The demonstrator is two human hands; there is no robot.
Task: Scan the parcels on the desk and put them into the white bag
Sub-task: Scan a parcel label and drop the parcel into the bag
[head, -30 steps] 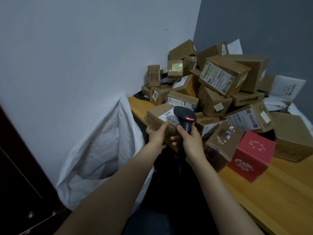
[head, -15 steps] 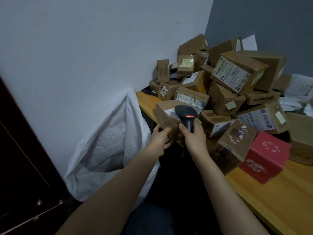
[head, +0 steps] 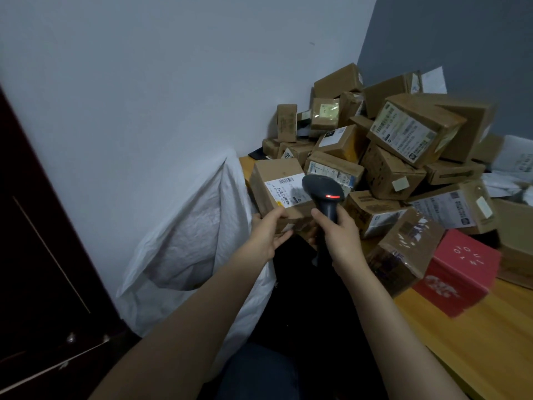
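My left hand grips the near corner of a brown cardboard parcel with a white barcode label on top, held tilted at the desk's left end. My right hand holds a black handheld scanner by its handle; its head lies over the label and a red light glows on it. The white woven bag stands open to the left of the desk, just below and left of the parcel.
A tall heap of cardboard parcels covers the wooden desk against the corner walls. A red box and a taped brown box hang at the desk's near edge. A dark door is at left.
The parcel has come up off the desk edge and tilted toward me in my left hand, its label now facing up. The scanner stays over it. The view has shifted left.
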